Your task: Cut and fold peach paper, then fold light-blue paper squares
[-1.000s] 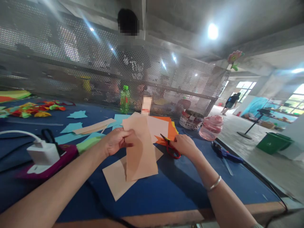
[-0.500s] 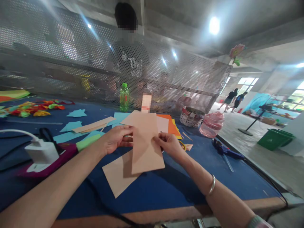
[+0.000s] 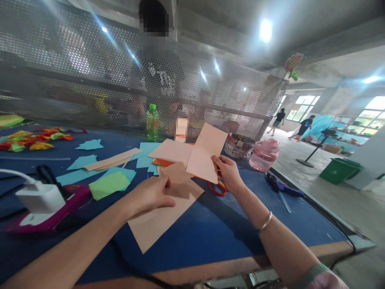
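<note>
My right hand (image 3: 229,173) pinches the lower right corner of a pale peach paper sheet (image 3: 207,153) and holds it up, tilted, above the blue table (image 3: 228,228). My left hand (image 3: 152,194) is closed, its fingers pinching the near edge of a tan paper sheet (image 3: 162,208) that lies flat on the table. Red-handled scissors (image 3: 217,187) lie on the table just below my right hand. More peach and orange sheets (image 3: 171,153) are stacked behind.
A green bottle (image 3: 152,122) stands at the back by a perforated metal screen (image 3: 90,80), with a person behind it. A white charger (image 3: 37,197), a pink jar (image 3: 265,154), a woven basket (image 3: 239,146), a blue glue gun (image 3: 281,188) and paper scraps (image 3: 90,144) lie around.
The peach sheet held by both hands went to my right hand alone and was lifted up and right. My left hand dropped to the tan sheet on the table.
</note>
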`<state>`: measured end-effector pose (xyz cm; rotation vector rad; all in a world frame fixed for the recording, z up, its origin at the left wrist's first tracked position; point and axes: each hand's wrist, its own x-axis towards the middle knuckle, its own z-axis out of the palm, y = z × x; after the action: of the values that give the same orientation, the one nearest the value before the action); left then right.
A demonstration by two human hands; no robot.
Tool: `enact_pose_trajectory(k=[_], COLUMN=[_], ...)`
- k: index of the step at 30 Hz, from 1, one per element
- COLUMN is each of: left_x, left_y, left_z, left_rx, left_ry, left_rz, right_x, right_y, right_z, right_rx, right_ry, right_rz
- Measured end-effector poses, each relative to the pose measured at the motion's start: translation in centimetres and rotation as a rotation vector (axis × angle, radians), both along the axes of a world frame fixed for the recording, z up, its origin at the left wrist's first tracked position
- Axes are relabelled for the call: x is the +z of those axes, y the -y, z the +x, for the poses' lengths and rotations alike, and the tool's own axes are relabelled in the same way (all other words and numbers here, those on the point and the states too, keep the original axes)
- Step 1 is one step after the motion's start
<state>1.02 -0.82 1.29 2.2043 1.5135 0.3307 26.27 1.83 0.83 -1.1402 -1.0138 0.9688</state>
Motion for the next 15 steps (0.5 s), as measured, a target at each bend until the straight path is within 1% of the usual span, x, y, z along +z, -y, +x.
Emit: enact_pose_trajectory(k=[4, 6, 10, 12, 15], left_x=[-0.33, -0.31, 0.09, 0.04, -0.53], left_y=[-0.24, -0.18, 0.12, 0.11, -0.23], left_z=[-0.04, 0.01, 0.3, 0.41, 0.45], left_rx=[-0.006, 0.017, 0.06, 0.057, 0.038], left_ry=[0.033, 0.045, 0.028, 0.026, 0.079], left_rz=[0.08, 0.096, -0.001, -0.021, 0.092], right_x=[0.16, 0.15, 0.08, 0.06, 0.02], right_y=[-0.05, -0.07, -0.05, -0.03, -0.06], right_z=[0.1, 0.07, 0.02, 0.05, 0.12], right_rx=[-0.007, -0.006, 0.004, 0.008, 0.012], right_ry=[-0.017, -0.022, -0.022, -0.007, 0.013], right_rz=[-0.01, -0.017, -0.011, 0.001, 0.011])
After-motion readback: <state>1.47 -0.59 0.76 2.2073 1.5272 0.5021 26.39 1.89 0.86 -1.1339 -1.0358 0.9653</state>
